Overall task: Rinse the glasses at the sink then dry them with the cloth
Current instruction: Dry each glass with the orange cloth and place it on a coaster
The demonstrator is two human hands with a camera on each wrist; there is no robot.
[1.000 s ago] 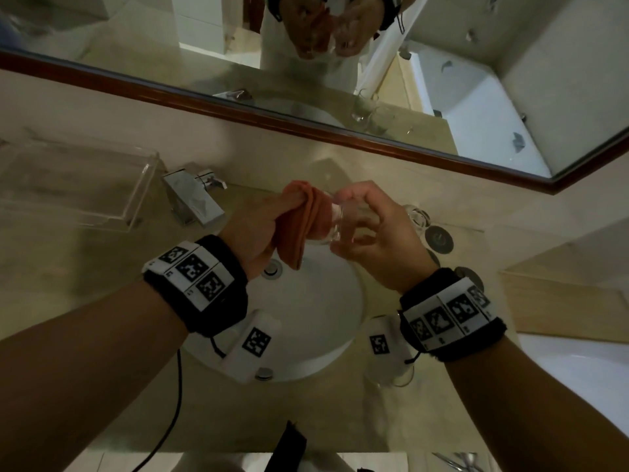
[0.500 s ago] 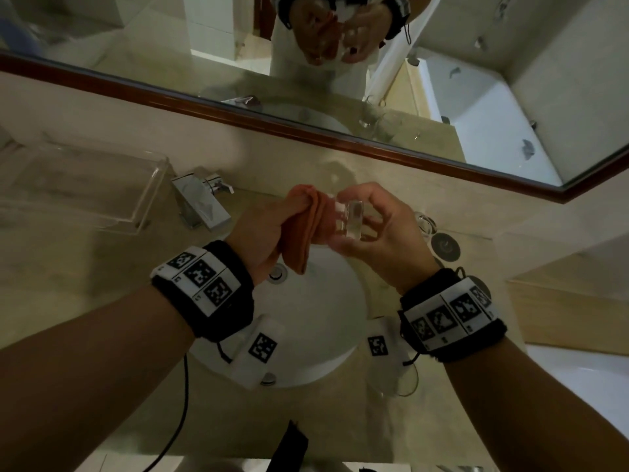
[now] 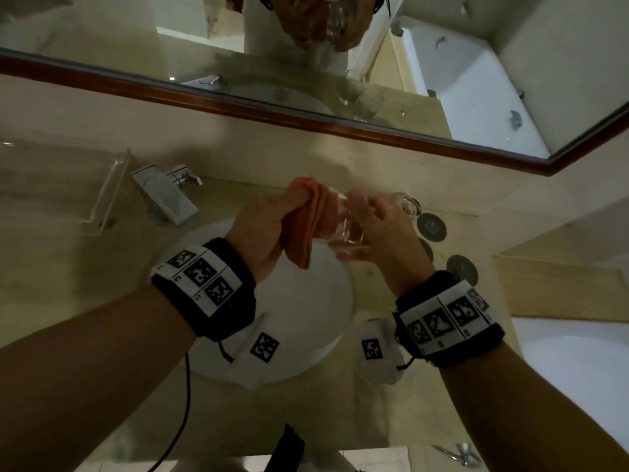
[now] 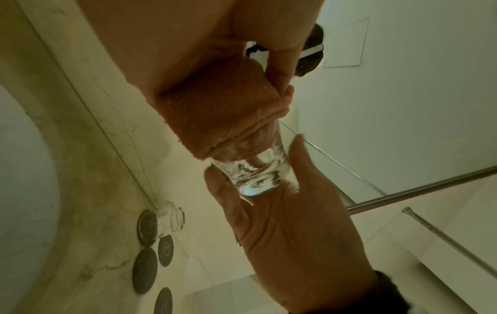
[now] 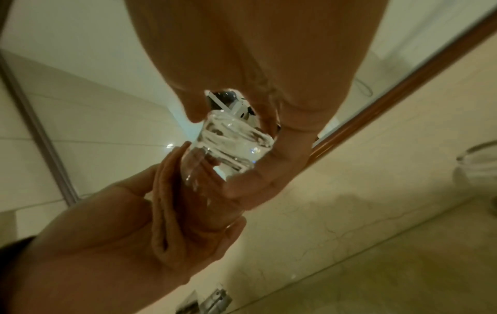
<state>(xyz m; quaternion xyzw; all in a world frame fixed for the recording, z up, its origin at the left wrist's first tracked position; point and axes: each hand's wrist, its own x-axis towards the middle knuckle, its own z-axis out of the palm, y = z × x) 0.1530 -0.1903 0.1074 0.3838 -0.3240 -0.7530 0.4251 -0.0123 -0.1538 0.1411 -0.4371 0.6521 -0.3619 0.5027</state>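
- Glass (image 3: 343, 223): small, clear, thick-based tumbler, held in the air above the sink (image 3: 326, 321), lying roughly sideways between the two hands, base toward the right hand.
- Cloth (image 3: 311, 216): orange, folded, pushed into the open mouth of the glass; the left-wrist view shows orange fabric inside the glass wall and a fold wrapped over the rim.
- Left hand (image 3: 258, 229): fingers and thumb curled round the bunched cloth, gripping it at the mouth end of the glass.
- Right hand (image 3: 381, 229): fingertips and thumb pinch the base end of the glass; the right-wrist view shows the thumb on one side and fingers on the other.
- Sink: white round basin set in a beige stone counter (image 3: 68, 267), directly below the hands.
- Faucet (image 3: 166, 195): chrome, square-bodied, on the counter left of the hands, well apart from them.
- Second glass (image 3: 406, 204): clear, standing on the counter just behind the right hand, beside several dark round coasters (image 3: 431, 226).
- Acrylic tray (image 3: 64, 185): clear, far left on the counter.
- Mirror (image 3: 306, 56): wood-framed, above the counter; reflects the hands and the glass.
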